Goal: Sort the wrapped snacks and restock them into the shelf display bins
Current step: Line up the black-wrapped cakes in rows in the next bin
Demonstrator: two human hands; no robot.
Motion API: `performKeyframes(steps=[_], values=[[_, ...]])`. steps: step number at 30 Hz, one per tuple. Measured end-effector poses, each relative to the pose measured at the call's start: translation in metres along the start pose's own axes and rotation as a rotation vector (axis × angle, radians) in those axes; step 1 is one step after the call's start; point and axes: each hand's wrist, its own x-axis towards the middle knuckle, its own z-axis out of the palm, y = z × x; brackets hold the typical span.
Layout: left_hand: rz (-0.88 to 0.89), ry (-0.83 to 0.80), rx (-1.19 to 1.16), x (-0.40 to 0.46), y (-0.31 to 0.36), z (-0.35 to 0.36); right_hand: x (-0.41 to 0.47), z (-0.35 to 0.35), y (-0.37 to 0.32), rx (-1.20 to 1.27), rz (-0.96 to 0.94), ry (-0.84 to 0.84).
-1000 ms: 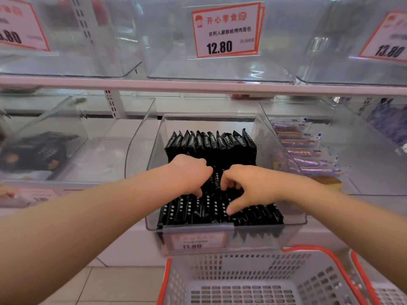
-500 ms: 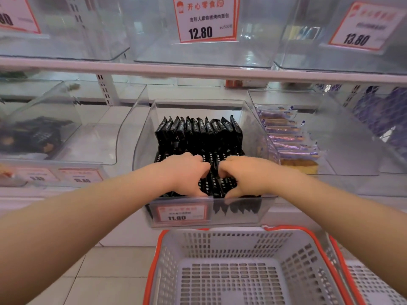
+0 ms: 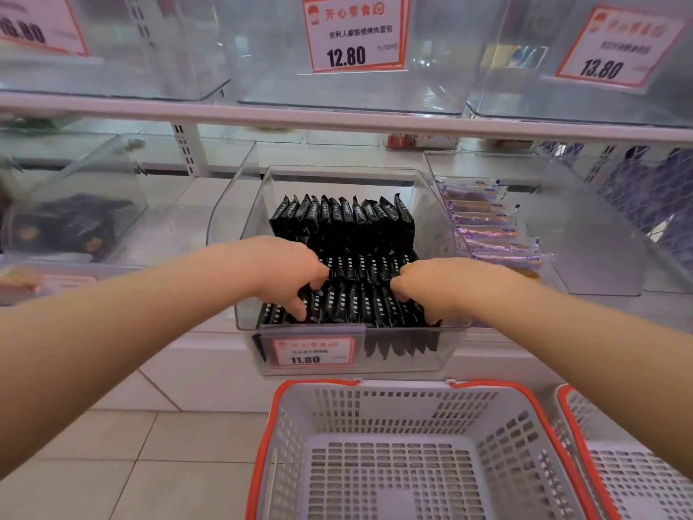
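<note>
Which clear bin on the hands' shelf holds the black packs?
The middle bin with the 11.80 tag, where both hands reach; the right neighbour bin holds purple-and-tan packs.

Bin price tag [image 3: 313, 352] 11.80, upper shelf tags [image 3: 354, 33] 12.80, 13.80

Glossy black foil snack packets [image 3: 350, 234] with white lettering fill a clear plastic bin [image 3: 446, 343], above a pale grey perforated basket [image 3: 408, 418] rimmed in orange-red.
</note>
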Motion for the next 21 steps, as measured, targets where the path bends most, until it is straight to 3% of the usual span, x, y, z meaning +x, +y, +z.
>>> performKeyframes(steps=[4, 7, 12, 18, 21], values=[[-0.044, -0.156, 0.154, -0.010, -0.008, -0.002, 0.011, -0.016, -0.009, 0.414, -0.153, 0.171], [-0.030, -0.200, 0.205, -0.008, -0.001, 0.000, 0.027, -0.021, -0.036, 0.576, -0.266, 0.250], [-0.039, -0.131, 0.264, -0.006, 0.000, 0.007, 0.051, -0.020, -0.052, 0.542, -0.296, 0.202], [-0.042, 0.024, 0.332, -0.006, -0.001, 0.018, 0.059, -0.009, -0.056, 0.469, -0.192, 0.355], [-0.056, 0.038, 0.339, -0.009, 0.000, 0.019, 0.056, -0.010, -0.053, 0.533, -0.191, 0.307]])
